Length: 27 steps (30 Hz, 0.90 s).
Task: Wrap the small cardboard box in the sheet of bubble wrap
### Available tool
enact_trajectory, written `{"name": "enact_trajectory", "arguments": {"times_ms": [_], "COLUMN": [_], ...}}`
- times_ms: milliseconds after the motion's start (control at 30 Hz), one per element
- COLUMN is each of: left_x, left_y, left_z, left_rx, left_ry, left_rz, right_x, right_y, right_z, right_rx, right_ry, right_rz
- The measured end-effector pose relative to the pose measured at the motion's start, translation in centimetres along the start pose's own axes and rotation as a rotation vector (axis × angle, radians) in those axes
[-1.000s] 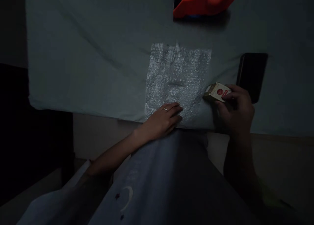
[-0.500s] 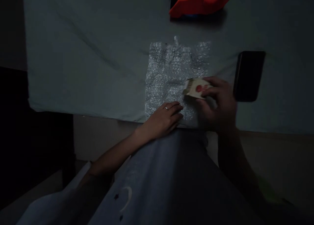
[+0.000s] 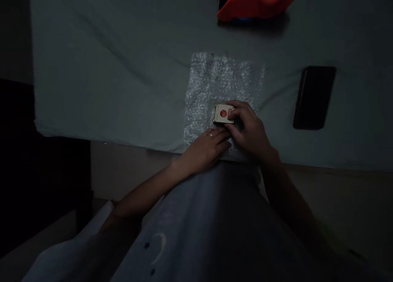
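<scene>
A sheet of bubble wrap [image 3: 202, 89] lies spread on the cloth-covered table near its front edge. My right hand [image 3: 250, 130] grips a small pale box [image 3: 220, 114] with a red round print, thumb below it and fingers above, over the lower middle of the sheet. My left hand [image 3: 208, 148], with a ring on one finger, rests flat on the sheet's lower part, its fingers spread a little and just below the box. Dim light hides the finer detail of the box.
At the top stands an orange tape dispenser [image 3: 260, 4]. A black phone-like object [image 3: 315, 97] lies to the right of my right hand. The pale green tablecloth [image 3: 107, 89] reaches the front edge, close to my body.
My right hand has moved left with the box, bringing it to the middle of the sheet. The sheet's upper part looks flatter. My left hand has barely moved.
</scene>
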<state>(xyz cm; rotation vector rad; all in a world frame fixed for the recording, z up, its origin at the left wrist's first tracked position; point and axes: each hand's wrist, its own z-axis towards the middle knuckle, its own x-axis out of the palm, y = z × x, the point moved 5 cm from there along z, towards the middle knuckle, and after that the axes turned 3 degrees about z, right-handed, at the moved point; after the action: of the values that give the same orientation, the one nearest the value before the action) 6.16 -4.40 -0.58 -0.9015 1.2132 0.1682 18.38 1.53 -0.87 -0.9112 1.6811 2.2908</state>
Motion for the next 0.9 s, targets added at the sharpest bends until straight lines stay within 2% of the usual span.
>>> {"name": "enact_trajectory", "arguments": {"times_ms": [100,200,333,400,467,567,700,833,900], "left_x": [-0.8,-2.1,-4.0,-5.1,-6.4,-7.9,-8.0,-6.9,-6.4], "left_y": [0.0,0.3,0.7,1.1,1.7,3.3,5.8,7.6,8.1], "left_z": [-0.1,0.1,1.2,2.0,2.6,2.9,2.9,3.2,3.4], "left_rx": [-0.030,-0.111,-0.143,-0.146,-0.180,-0.308,-0.455,-0.528,-0.539], "left_ry": [-0.059,-0.149,-0.191,-0.201,-0.215,-0.171,-0.081,-0.142,-0.152], "left_rz": [-0.017,-0.014,0.058,0.099,0.111,0.037,-0.109,-0.301,-0.352], "right_x": [-1.0,-3.0,-4.1,-4.3,-4.5,-4.3,-3.5,-3.1,-3.3], "right_y": [0.7,2.0,3.3,2.9,1.9,0.3,-0.8,-1.3,-0.6], "right_z": [-0.2,-1.0,-1.9,-1.8,-1.4,-0.6,0.2,0.2,0.0], "right_rx": [-0.041,-0.068,-0.095,-0.061,0.023,0.147,0.215,0.231,0.152], "right_ry": [-0.044,-0.099,0.036,0.014,-0.076,-0.183,-0.227,-0.236,-0.293], "right_rz": [-0.023,-0.059,-0.056,-0.066,-0.071,-0.069,-0.087,-0.152,-0.207]}}
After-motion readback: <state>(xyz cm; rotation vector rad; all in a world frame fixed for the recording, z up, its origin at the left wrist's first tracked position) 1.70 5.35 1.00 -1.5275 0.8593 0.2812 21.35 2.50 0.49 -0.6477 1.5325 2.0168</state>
